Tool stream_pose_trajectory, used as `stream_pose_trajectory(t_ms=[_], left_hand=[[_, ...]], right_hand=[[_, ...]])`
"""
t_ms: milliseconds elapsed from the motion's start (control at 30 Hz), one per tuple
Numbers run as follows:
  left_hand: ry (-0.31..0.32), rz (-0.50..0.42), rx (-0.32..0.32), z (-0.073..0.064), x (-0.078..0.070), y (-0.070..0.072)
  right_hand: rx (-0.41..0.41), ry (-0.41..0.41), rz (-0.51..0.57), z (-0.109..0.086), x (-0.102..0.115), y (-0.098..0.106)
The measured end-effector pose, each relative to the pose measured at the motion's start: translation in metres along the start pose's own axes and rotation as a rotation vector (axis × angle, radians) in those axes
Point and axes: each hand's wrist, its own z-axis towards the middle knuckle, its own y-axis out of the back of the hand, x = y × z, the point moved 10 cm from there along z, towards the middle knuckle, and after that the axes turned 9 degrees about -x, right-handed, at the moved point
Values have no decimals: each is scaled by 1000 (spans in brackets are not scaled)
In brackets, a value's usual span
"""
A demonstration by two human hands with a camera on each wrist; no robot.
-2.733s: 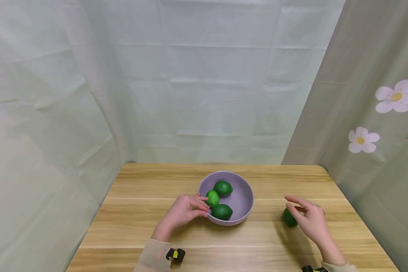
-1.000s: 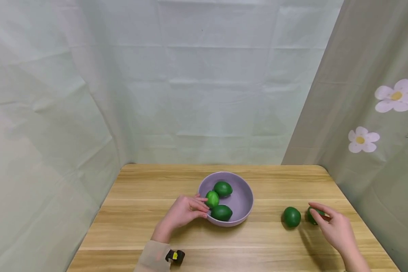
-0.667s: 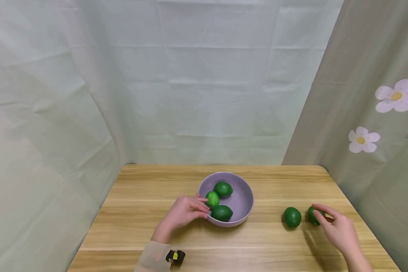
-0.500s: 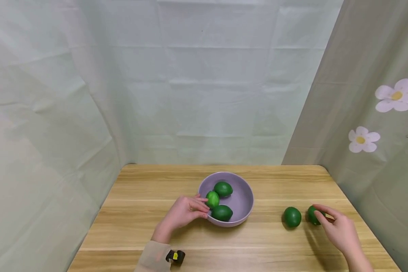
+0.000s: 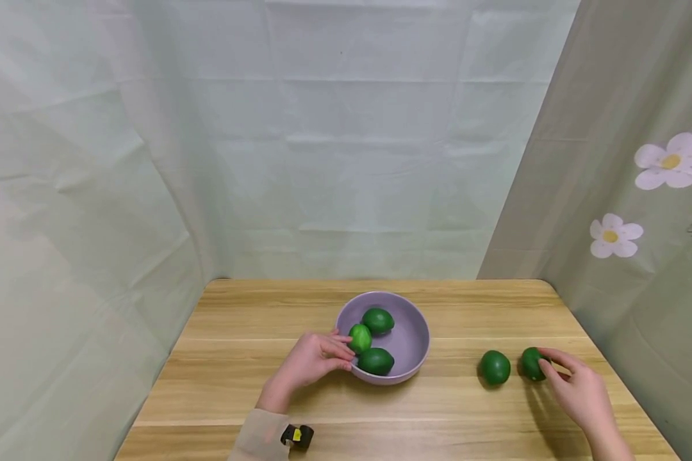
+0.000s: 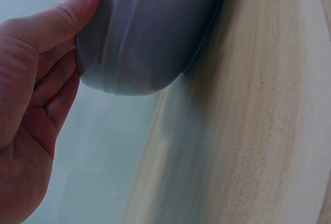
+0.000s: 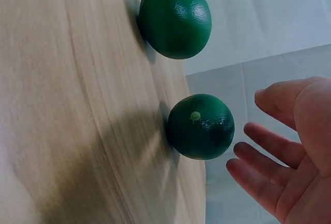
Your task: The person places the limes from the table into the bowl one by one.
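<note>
My left hand (image 5: 311, 363) grips the left rim of a lavender bowl (image 5: 412, 339), and in the left wrist view the thumb (image 6: 62, 19) lies against its outer wall. Inside the bowl rest two dark green limes, one at the back (image 5: 378, 320) and one at the front (image 5: 376, 362), with a brighter green lime (image 5: 360, 337) between them at the left. On the table to the right, two more dark limes stand side by side, a left one (image 5: 494, 367) and a right one (image 5: 532, 363). My right hand (image 5: 579, 387) is beside the right lime, fingers loosely spread; the right wrist view shows a gap between them.
A wooden table (image 5: 438, 416) bears everything. Pale cloth curtains (image 5: 352, 160) hang behind it and at both sides, with printed white flowers (image 5: 616, 235) on the right one. A black strap device (image 5: 297, 436) sits at my left wrist.
My right hand has moved right from over the left loose lime to beside the right one, then drawn back slightly. The left hand and bowl stay in place.
</note>
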Motion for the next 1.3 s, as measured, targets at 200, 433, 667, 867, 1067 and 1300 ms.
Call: stream_pose_trajectory(t_ms=[200,433,667,867,1067,1300], left_hand=[[15,-7,6,0,-1,0],[19,-3,3,0,-2,1],[25,-4,5,0,-1,1],[13,-2,3,0,-1,0],[0,7,8,-1,0,-1],[-6,-8,7,1,-1,-1]], right_hand=[[5,6,-29,1,-3,-2],[33,26,-55,3,-4,-9],[60,52,-78,4,-2,-17],[93,48,-87,5,-3,-22],[133,26,-91,7,-6,-27],[117,43,-88,8,-3,-29]])
